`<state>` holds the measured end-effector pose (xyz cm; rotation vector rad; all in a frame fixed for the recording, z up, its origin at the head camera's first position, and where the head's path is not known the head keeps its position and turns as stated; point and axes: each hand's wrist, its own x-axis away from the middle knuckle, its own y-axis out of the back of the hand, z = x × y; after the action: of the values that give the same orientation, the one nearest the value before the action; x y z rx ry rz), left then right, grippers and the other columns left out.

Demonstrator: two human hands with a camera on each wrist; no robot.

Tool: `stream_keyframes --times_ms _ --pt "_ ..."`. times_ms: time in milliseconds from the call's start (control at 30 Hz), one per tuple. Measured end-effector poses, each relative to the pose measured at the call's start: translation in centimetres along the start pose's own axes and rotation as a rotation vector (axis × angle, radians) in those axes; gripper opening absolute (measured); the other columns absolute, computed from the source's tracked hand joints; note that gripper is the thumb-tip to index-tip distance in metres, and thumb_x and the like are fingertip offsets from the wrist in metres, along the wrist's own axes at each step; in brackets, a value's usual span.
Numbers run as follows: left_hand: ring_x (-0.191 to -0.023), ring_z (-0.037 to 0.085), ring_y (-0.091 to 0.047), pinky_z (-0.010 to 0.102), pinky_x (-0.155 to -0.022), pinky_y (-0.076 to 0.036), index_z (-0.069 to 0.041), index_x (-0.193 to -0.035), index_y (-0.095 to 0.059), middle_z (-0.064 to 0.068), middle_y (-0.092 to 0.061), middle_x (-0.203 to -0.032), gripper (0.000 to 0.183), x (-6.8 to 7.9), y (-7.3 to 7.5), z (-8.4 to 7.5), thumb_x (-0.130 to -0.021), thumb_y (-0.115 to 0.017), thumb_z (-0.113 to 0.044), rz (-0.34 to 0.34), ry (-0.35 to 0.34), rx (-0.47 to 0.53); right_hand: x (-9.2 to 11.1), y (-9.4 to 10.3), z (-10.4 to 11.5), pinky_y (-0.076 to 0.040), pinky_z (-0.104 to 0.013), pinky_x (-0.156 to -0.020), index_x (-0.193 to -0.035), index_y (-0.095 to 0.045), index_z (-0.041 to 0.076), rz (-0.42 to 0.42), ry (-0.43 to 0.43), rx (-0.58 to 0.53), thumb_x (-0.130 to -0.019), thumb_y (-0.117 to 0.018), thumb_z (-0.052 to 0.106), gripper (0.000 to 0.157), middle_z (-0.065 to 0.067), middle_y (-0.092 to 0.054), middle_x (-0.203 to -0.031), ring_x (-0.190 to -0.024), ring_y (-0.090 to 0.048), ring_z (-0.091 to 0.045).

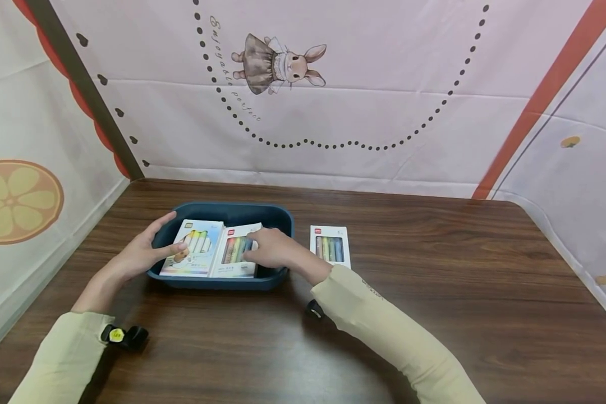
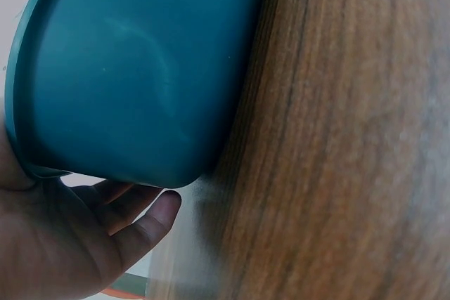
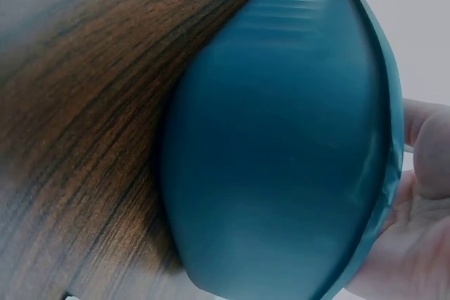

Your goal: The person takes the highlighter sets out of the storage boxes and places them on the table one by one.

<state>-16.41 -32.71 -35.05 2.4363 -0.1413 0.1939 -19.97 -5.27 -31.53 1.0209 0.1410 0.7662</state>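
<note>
A dark blue plastic bin [image 1: 217,284] sits on the table with two flat boxes lying side by side in it. My left hand [image 1: 137,255] grips the bin's left end, thumb over the rim and fingers along the outer wall [image 2: 119,103]. Beside that thumb is a white box with colored sticks pictured on it [image 1: 198,265]. With thumb and fingers my right hand [image 1: 276,248] holds the right edge of the windowed crayon box [image 1: 234,270]; its fingertips are partly hidden. In the right wrist view this hand [image 3: 422,223] reaches over the bin's rim.
A second windowed crayon box [image 1: 329,231] lies right of the bin, partly covered by my right forearm. The brown wooden table [image 1: 459,292] extends to the right. Printed cloth [image 1: 384,67] hangs behind it and along both sides.
</note>
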Motion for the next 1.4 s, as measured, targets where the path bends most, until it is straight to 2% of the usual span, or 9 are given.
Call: stream_keyframes --times_ms 167,267,367,400,533,600,800,967,1400 --pt "-0.131 0.052 0.004 0.073 -0.093 -0.008 -0.020 -0.148 0.002 0.026 0.004 -0.149 0.089 0.09 0.02 -0.09 -0.086 -0.058 -0.043 -0.001 -0.002 -0.001 0.23 0.08 -0.07 -0.042 -0.022 -0.072 -0.135 -0.043 0.006 -0.025 -0.003 -0.077 -0.090 -0.057 0.027 0.052 -0.007 -0.055 -0.126 -0.086 -0.054 -0.012" --pt "-0.131 0.052 0.004 0.073 -0.093 -0.008 -0.020 -0.148 0.002 0.026 0.005 -0.149 0.089 0.17 0.05 -0.13 -0.086 -0.059 -0.043 -0.003 -0.001 -0.002 0.33 -0.02 -0.04 -0.040 -0.019 -0.059 -0.136 -0.043 0.006 -0.036 -0.025 -0.160 -0.088 -0.059 0.025 0.053 -0.009 -0.065 -0.103 -0.073 -0.058 -0.013" --pt "-0.131 0.052 0.004 0.073 -0.094 -0.008 -0.020 -0.148 0.002 0.026 0.005 -0.149 0.089 0.21 0.06 -0.20 -0.086 -0.058 -0.043 -0.003 -0.003 -0.004 0.40 -0.11 0.07 -0.035 -0.019 -0.050 -0.135 -0.044 0.006 -0.057 -0.043 -0.212 -0.086 -0.063 0.022 0.055 -0.009 -0.066 -0.081 -0.061 -0.056 -0.015" --pt "-0.131 0.052 0.004 0.073 -0.093 -0.008 -0.020 -0.148 0.002 0.026 0.005 -0.149 0.089 0.21 0.05 -0.23 -0.086 -0.058 -0.043 -0.002 -0.003 -0.005 0.44 -0.13 0.10 -0.036 -0.019 -0.051 -0.134 -0.045 0.006 -0.065 -0.049 -0.220 -0.085 -0.064 0.021 0.055 -0.009 -0.066 -0.081 -0.062 -0.056 -0.015" --pt "-0.131 0.052 0.004 0.073 -0.093 -0.008 -0.020 -0.148 0.001 0.026 0.004 -0.149 0.089 0.15 0.04 -0.22 -0.086 -0.059 -0.043 -0.002 -0.002 -0.008 0.47 -0.20 0.23 -0.041 -0.020 -0.066 -0.132 -0.048 0.007 -0.101 -0.068 -0.226 -0.082 -0.067 0.019 0.055 -0.009 -0.062 -0.113 -0.080 -0.054 -0.013" --pt "-0.131 0.052 0.003 0.073 -0.094 -0.008 -0.020 -0.148 0.001 0.026 0.004 -0.149 0.089 0.12 0.03 -0.13 -0.086 -0.059 -0.043 -0.001 -0.005 -0.011 0.46 -0.23 0.24 -0.042 -0.021 -0.069 -0.132 -0.049 0.008 -0.106 -0.077 -0.238 -0.082 -0.068 0.017 0.054 -0.008 -0.056 -0.123 -0.086 -0.054 -0.012" --pt "-0.131 0.052 0.002 0.073 -0.094 -0.009 -0.019 -0.148 0.001 0.025 0.004 -0.149 0.090 0.08 0.04 0.06 -0.085 -0.060 -0.043 0.000 -0.014 -0.015 0.29 -0.35 0.21 -0.044 -0.017 -0.052 -0.133 -0.047 0.010 -0.076 -0.091 -0.342 -0.080 -0.068 0.007 0.057 -0.009 -0.060 -0.114 -0.066 -0.061 -0.014" --pt "-0.131 0.052 0.003 0.073 -0.093 -0.009 -0.020 -0.148 0.002 0.025 0.004 -0.149 0.091 0.09 0.06 0.05 -0.085 -0.059 -0.044 0.000 -0.009 -0.017 0.23 -0.41 0.20 -0.047 -0.017 -0.056 -0.135 -0.046 0.012 -0.067 -0.101 -0.395 -0.080 -0.069 0.011 0.060 -0.010 -0.053 -0.124 -0.063 -0.063 -0.011" --pt "-0.131 0.052 0.002 0.073 -0.093 -0.009 -0.020 -0.148 0.002 0.026 0.004 -0.149 0.090 0.05 0.05 0.21 -0.086 -0.059 -0.043 0.002 -0.018 -0.007 -0.09 -0.73 0.32 -0.053 -0.022 -0.059 -0.138 -0.041 0.013 -0.035 -0.120 -0.541 -0.079 -0.070 0.006 0.066 -0.012 -0.048 -0.122 -0.058 -0.059 -0.013"
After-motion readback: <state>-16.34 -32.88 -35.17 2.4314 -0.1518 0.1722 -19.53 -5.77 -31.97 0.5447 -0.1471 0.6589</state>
